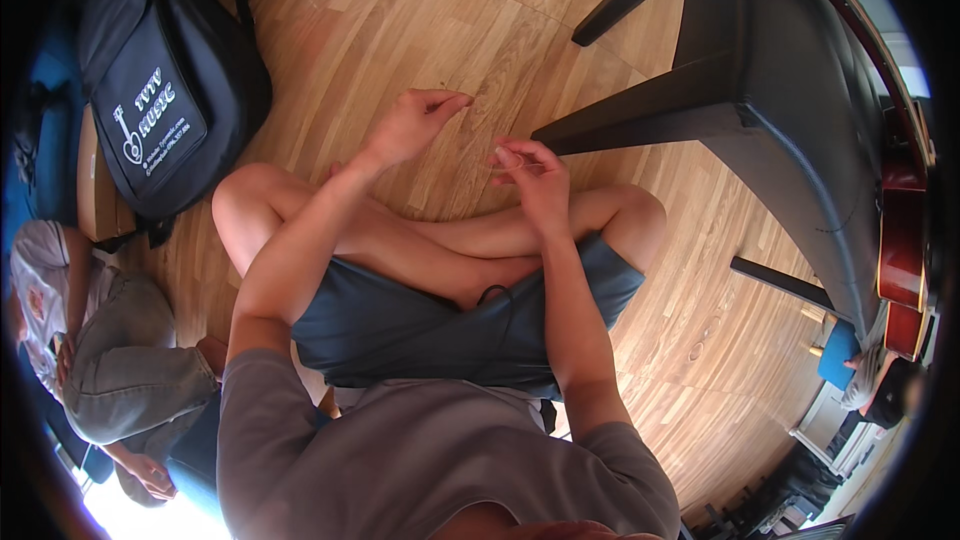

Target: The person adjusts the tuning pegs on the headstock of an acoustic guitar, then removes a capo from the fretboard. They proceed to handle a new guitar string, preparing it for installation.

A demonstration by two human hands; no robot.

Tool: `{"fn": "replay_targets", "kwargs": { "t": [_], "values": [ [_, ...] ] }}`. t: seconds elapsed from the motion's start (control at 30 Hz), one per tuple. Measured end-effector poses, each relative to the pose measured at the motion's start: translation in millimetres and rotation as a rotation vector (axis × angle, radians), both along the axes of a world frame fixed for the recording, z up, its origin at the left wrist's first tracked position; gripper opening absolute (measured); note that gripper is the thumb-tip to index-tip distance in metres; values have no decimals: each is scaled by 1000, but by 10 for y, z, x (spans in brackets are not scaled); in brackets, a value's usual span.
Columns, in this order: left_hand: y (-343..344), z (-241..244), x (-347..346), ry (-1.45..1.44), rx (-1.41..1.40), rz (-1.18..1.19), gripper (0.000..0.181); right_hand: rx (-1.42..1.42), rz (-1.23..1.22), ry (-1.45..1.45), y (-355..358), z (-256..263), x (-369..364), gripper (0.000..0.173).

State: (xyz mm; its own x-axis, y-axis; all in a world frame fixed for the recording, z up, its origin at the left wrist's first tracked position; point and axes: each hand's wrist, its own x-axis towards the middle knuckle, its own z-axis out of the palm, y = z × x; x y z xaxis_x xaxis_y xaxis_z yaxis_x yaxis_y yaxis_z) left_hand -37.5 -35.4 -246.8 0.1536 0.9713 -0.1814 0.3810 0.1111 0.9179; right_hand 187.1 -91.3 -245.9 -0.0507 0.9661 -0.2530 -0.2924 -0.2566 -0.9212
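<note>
My left hand [420,124] is raised above the wooden floor, its thumb and index fingertip pinched together. Whether something thin is between those fingertips cannot be told. To its right and lower, my right hand [536,176] has curled fingers around a thin, light-coloured strand [531,165], which bends across the fingers; its full course is too fine to follow. The two hands are apart, over and in front of my crossed bare legs [465,240]. A dark cord loop [495,289] lies at the front of my dark shorts [420,322].
A black guitar bag [180,90] with white print lies at the left beside a cardboard box [101,180]. Below it, a person in jeans [135,352] sits close by. At the right stands a black padded seat [795,90] with dark legs; a red-brown guitar [902,240] is beyond it.
</note>
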Motion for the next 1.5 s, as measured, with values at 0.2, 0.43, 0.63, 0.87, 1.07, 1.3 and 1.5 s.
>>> {"fn": "replay_targets", "kwargs": {
  "t": [0.2, 0.43, 0.63, 0.87, 1.07, 1.3, 1.5],
  "values": [
    [-136, 748, 148, 47, -289, -250, 51, -24, 5, -168, 11, -38, 88, 19],
    [-168, 543, 169, -105, -159, -258, 29, -7, 13, -125, 5, 35, 76, 27],
    [-94, 403, 69, -213, -52, -136, 32, 6, -21, -7, -30, 76, 60, 35],
    [-108, 449, 67, -336, -198, -110, 32, 18, -12, -84, -41, -18, 51, 27],
    [-125, 582, 120, -311, -216, -1, 30, -117, 91, -26, -32, -17, 36, 21],
    [-110, 675, 136, -441, -314, -28, 28, -151, 133, -56, -14, 8, 126, 21],
    [-139, 466, 107, -438, -123, -130, 52, -123, 55, 105, -35, -9, 74, 22]
  ]
}}
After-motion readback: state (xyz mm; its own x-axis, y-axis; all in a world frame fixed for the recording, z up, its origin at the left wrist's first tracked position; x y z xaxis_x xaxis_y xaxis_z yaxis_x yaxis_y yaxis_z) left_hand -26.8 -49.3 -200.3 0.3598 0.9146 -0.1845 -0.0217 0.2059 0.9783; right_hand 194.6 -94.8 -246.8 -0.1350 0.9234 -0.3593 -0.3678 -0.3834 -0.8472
